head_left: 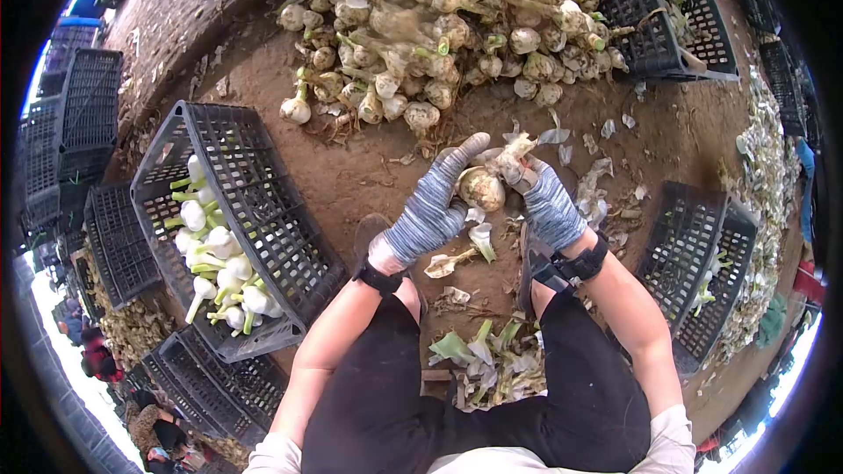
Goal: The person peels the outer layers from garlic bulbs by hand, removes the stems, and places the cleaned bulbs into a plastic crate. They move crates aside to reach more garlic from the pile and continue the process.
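Observation:
Both hands wear grey knitted gloves and meet around one dirty garlic bulb (482, 189) in the middle of the view. My left hand (434, 202) is closed on its left side. My right hand (549, 204) grips the stem and loose skin at the upper right of the bulb. A large heap of unpeeled, soil-marked garlic (439, 35) lies beyond my hands. To the left, a tilted black crate (263, 184) holds clean white garlic bulbs (224, 246) with green stems. Peeled skins (483, 241) lie on the ground below my hands.
Another black crate (680, 26) stands at the upper right, and one with a few stems (676, 246) is at the right. Stem and leaf scraps (492, 360) lie between my legs. Stacked crates (88, 114) line the far left; people (162, 430) show at the lower left.

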Demonstrator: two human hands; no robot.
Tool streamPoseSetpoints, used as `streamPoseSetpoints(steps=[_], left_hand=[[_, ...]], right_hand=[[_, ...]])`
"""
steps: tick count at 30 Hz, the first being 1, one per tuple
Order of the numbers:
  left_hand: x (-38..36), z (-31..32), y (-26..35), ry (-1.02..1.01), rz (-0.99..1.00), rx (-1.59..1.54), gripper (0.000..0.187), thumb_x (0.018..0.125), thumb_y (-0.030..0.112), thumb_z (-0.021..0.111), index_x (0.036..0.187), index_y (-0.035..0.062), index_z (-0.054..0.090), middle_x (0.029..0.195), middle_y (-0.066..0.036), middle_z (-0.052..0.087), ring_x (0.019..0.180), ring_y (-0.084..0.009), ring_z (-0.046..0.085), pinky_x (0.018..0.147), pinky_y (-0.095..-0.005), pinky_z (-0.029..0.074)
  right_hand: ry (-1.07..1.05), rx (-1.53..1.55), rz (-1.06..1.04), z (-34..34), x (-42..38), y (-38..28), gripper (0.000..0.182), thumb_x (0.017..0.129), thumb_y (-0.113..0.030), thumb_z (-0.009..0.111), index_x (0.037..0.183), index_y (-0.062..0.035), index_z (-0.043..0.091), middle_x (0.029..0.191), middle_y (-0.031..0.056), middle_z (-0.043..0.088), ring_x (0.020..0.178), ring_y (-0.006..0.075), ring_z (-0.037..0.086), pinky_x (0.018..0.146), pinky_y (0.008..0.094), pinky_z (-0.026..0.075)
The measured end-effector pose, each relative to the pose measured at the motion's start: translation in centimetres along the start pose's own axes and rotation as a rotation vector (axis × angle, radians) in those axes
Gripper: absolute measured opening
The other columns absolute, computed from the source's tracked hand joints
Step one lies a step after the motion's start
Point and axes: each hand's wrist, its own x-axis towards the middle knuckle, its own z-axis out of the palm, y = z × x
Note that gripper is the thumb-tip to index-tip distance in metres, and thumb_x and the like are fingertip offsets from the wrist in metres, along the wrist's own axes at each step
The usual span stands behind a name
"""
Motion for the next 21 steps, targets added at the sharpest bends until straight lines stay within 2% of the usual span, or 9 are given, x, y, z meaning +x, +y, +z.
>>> streamPoseSetpoints(steps=[3, 5, 6, 7, 9, 13, 15, 18, 21], left_hand=[[-0.8, 1.1, -0.6, 0.084, -0.066, 0.039, 0.073, 0.065, -0.017, 0.042, 0.134, 0.0048, 0.039, 0.129, -0.01, 0.048, 0.123, -0.0202, 0.044, 0.104, -0.0321, 0.033], [-1.3, 1.8, -0.5, 0.12, -0.121, -0.272, 0.072, 0.065, -0.013, 0.049, 0.134, 0.0056, 0.037, 0.128, -0.012, 0.044, 0.122, -0.0237, 0.043, 0.103, -0.033, 0.035], [-1.3, 1.7, 0.5, 0.102, -0.167, -0.302, 0.072, 0.068, -0.008, 0.061, 0.134, 0.0054, 0.036, 0.129, -0.011, 0.04, 0.122, -0.0218, 0.042, 0.103, -0.0333, 0.035], [-1.4, 1.9, 0.1, 0.102, -0.168, -0.302, 0.072, 0.068, -0.008, 0.061, 0.134, 0.0054, 0.036, 0.129, -0.011, 0.04, 0.122, -0.0218, 0.042, 0.103, -0.0333, 0.035], [-1.4, 2.3, -0.6, 0.144, -0.145, -0.075, 0.078, 0.071, 0.004, 0.077, 0.136, 0.0061, 0.034, 0.132, -0.009, 0.043, 0.12, -0.0178, 0.043, 0.101, -0.0321, 0.038], [-1.4, 2.1, 0.3, 0.114, -0.207, -0.212, 0.083, 0.07, 0.009, 0.079, 0.138, 0.0076, 0.031, 0.13, -0.009, 0.041, 0.121, -0.0206, 0.043, 0.101, -0.0334, 0.039], [-0.9, 1.8, 2.5, 0.096, -0.394, -0.594, 0.087, 0.07, 0.009, 0.079, 0.14, 0.0069, 0.028, 0.13, -0.009, 0.044, 0.116, -0.0179, 0.047, 0.099, -0.0321, 0.04], [-0.8, 1.7, 3.1, 0.128, -0.46, -0.841, 0.09, 0.068, 0.009, 0.081, 0.141, 0.0069, 0.027, 0.13, -0.009, 0.045, 0.116, -0.0181, 0.047, 0.099, -0.0324, 0.041], [-1.2, 2.2, 1.6, 0.102, -0.347, -0.652, 0.09, 0.068, 0.009, 0.081, 0.141, 0.007, 0.027, 0.13, -0.009, 0.045, 0.117, -0.0189, 0.047, 0.099, -0.0327, 0.04]], right_hand=[[0.007, -0.008, -0.05, 0.2, -0.3, -0.4, 0.034, 0.087, -0.029, 0.063, 0.105, -0.0012, 0.06, 0.089, 0.0019, 0.063, 0.075, 0.0075, 0.059, 0.065, 0.0217, 0.049], [0.02, 0.015, -0.07, 0.7, -0.5, -0.9, 0.032, 0.087, -0.027, 0.064, 0.104, -0.0009, 0.061, 0.09, 0.0022, 0.064, 0.075, 0.0075, 0.059, 0.064, 0.0217, 0.049], [0.032, 0.039, -0.091, 0.8, -0.6, -1.0, 0.03, 0.087, -0.026, 0.064, 0.103, -0.0006, 0.061, 0.09, 0.0025, 0.064, 0.075, 0.0075, 0.059, 0.064, 0.0217, 0.049], [0.032, 0.039, -0.091, 0.8, -0.5, -0.8, 0.03, 0.087, -0.026, 0.064, 0.103, -0.0006, 0.061, 0.09, 0.0025, 0.064, 0.075, 0.0075, 0.059, 0.064, 0.0217, 0.049], [0.057, 0.042, -0.187, 0.8, -0.3, -0.3, 0.029, 0.087, -0.024, 0.063, 0.104, -0.0009, 0.061, 0.091, 0.0027, 0.064, 0.076, 0.0077, 0.059, 0.065, 0.0221, 0.049], [0.008, -0.06, -0.206, 0.0, -0.6, -0.9, 0.029, 0.087, -0.023, 0.064, 0.105, -0.001, 0.061, 0.093, 0.0039, 0.064, 0.078, 0.0082, 0.059, 0.068, 0.0227, 0.05], [-0.04, -0.099, -0.185, -0.2, -1.1, -1.9, 0.03, 0.087, -0.024, 0.063, 0.106, -0.0011, 0.06, 0.091, 0.0043, 0.064, 0.076, 0.0086, 0.06, 0.067, 0.0231, 0.051], [-0.12, -0.042, -0.035, -1.0, -1.8, -2.7, 0.032, 0.087, -0.026, 0.063, 0.108, -0.002, 0.058, 0.089, 0.0044, 0.064, 0.074, 0.0095, 0.061, 0.064, 0.0235, 0.052], [-0.136, -0.039, -0.066, -0.6, -1.6, -1.7, 0.035, 0.087, -0.027, 0.063, 0.11, -0.0022, 0.057, 0.092, 0.0046, 0.063, 0.079, 0.0095, 0.061, 0.069, 0.0248, 0.051]])
